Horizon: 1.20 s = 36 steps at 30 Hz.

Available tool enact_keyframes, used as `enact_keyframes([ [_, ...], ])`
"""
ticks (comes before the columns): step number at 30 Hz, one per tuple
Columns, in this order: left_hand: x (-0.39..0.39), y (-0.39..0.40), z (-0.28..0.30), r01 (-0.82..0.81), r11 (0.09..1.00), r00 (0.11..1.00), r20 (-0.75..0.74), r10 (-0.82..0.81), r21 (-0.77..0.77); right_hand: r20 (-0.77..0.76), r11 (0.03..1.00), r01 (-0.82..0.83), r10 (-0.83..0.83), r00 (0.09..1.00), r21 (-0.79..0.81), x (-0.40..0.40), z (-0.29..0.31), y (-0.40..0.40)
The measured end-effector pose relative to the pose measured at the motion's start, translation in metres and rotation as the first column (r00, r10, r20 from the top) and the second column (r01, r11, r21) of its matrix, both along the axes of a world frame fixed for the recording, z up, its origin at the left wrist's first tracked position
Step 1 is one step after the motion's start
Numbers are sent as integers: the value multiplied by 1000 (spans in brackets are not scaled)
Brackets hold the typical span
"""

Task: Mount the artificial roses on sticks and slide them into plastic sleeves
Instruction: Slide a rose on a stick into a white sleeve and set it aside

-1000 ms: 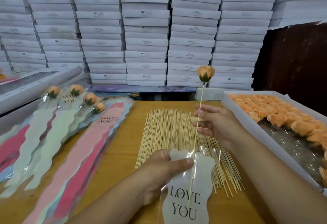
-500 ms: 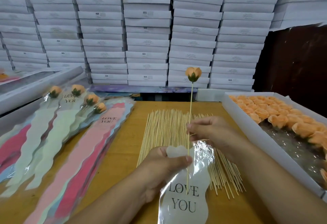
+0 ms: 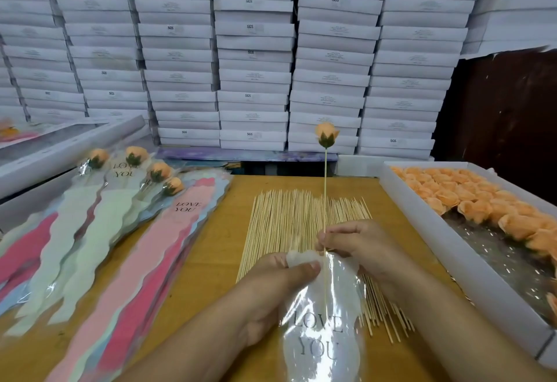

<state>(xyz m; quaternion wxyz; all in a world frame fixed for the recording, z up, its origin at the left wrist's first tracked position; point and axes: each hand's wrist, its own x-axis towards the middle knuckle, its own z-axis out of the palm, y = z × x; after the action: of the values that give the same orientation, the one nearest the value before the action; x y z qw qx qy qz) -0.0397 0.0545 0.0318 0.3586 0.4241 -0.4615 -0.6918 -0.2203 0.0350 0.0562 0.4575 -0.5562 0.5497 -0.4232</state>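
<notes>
Sliding step in hand: right hand (image 3: 358, 246) pinching stick (image 3: 325, 188) upright at sleeve (image 3: 322, 315) mouth, rose (image 3: 327, 134) high above; left hand (image 3: 283, 279) gripping sleeve's top edge, thumb on top. Next, probably: feeding stick further down, keeping mouth open

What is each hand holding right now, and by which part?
The right hand pinches the rose stick low on its shaft, just above the sleeve mouth. The left hand grips the plastic sleeve at its top edge, thumb on front.
</notes>
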Motion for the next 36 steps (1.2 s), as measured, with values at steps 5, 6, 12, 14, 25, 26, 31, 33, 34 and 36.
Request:
enact_keyframes([
  [5, 5, -3, 0, -49, 998, 998, 38, 48, 35, 53, 994, 109, -110, 993, 11, -17, 6, -5],
  [6, 5, -3, -1, -61, 998, 997, 47, 59, 29, 78, 992, 124, -124, 989, 14, -21, 7, -4],
  [12, 3, -3, -2, -107, 994, 993, 48, 105, 32, 123, 992, 128, -125, 985, -11, -32, 11, -2],
  [14, 2, -3, -2, -92, 995, 995, 28, 91, 31, 101, 992, 125, -122, 987, -24, -31, 11, -2],
  [25, 2, -2, 0, -111, 993, 994, -5, 112, 34, 148, 983, 160, -145, 978, -94, -14, 41, -17],
  [26, 3, -2, 0, -108, 993, 994, -3, 109, 38, 158, 981, 167, -150, 976, -102, -13, 45, -19],
  [31, 2, -1, 0, -82, 995, 997, -5, 82, 59, 202, 966, 207, -174, 964, -153, -5, 61, -27],
  [33, 2, 0, 0, -69, 996, 998, -6, 69, 61, 216, 963, 216, -180, 960, -160, -2, 64, -29],
  [34, 2, 0, 0, -68, 996, 998, -2, 68, 59, 223, 962, 219, -180, 958, -162, 0, 65, -30],
  [36, 1, 1, 1, -75, 996, 997, 6, 75, 53, 232, 961, 227, -187, 954, -160, 2, 65, -31],
])
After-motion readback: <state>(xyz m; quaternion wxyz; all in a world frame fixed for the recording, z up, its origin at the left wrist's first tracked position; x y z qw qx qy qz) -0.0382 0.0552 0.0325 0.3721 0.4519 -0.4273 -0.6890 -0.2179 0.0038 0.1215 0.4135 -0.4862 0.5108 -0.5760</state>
